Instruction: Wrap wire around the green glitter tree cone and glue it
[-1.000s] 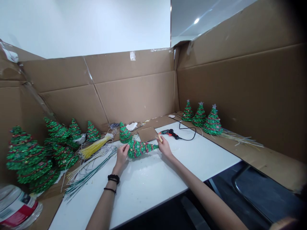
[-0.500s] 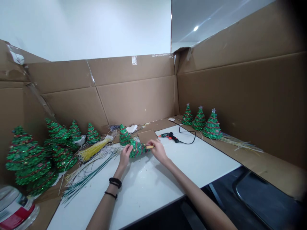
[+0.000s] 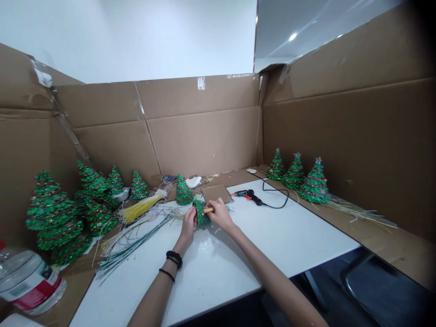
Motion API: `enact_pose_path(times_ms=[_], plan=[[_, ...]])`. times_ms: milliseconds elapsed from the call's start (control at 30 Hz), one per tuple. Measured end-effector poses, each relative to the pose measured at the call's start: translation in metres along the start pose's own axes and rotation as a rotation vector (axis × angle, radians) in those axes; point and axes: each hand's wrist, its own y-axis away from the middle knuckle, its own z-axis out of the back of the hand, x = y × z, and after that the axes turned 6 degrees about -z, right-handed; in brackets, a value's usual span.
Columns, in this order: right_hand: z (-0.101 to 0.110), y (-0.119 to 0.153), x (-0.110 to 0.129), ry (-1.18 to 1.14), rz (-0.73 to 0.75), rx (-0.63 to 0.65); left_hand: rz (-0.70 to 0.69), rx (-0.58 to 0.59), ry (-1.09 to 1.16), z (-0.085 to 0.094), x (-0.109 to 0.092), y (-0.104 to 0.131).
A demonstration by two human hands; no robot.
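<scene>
A small green tinsel Christmas tree (image 3: 200, 214) is held by my left hand (image 3: 188, 223), whose fingers close on its left side. It is turned so that much of its length is foreshortened. My right hand (image 3: 220, 214) grips a short, light wooden stick (image 3: 208, 210), its left end against the tree; the kind of tool cannot be made out. Just behind, another small tree (image 3: 184, 190) stands upright. A piece of cardboard (image 3: 216, 194) lies beyond my right hand.
A glue gun (image 3: 250, 196) with a black cord lies on the white board (image 3: 272, 231). Yellow strands (image 3: 141, 207) and green strands (image 3: 136, 243) spread at left. Finished-looking trees line both sides, including a large tree (image 3: 51, 213). A plastic bottle (image 3: 32, 281) stands front left.
The held tree has turned from lying sideways to a foreshortened pose. The stick's tip has come against it. The whole view has shifted slightly, moving the scene rightward.
</scene>
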Motion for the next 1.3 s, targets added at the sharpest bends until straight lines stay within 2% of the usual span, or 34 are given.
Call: enact_pose_path(times_ms=[200, 367, 567, 767, 933, 1133, 1300], plan=[[-0.004, 0.004, 0.003, 0.078, 0.101, -0.051, 0.037, 0.113, 0.017, 0.009, 0.002, -0.008], [-0.011, 0.008, 0.007, 0.051, 0.101, -0.084, 0.065, 0.239, 0.029, 0.019, 0.004, -0.013], [-0.009, 0.008, 0.007, -0.02, 0.149, -0.153, 0.086, 0.283, 0.046, 0.021, 0.008, -0.013], [0.001, 0.003, 0.01, 0.077, 0.277, -0.048, 0.119, 0.313, 0.035, 0.022, 0.01, -0.014], [-0.001, -0.004, 0.008, 0.16, 0.364, 0.011, 0.126, 0.304, -0.005, 0.022, 0.007, -0.014], [0.003, -0.008, -0.003, 0.192, 0.311, -0.008, 0.118, 0.251, -0.106, 0.023, 0.005, -0.02], [0.019, -0.011, -0.022, 0.202, 0.176, -0.142, 0.075, 0.271, -0.23, 0.039, -0.003, -0.025]])
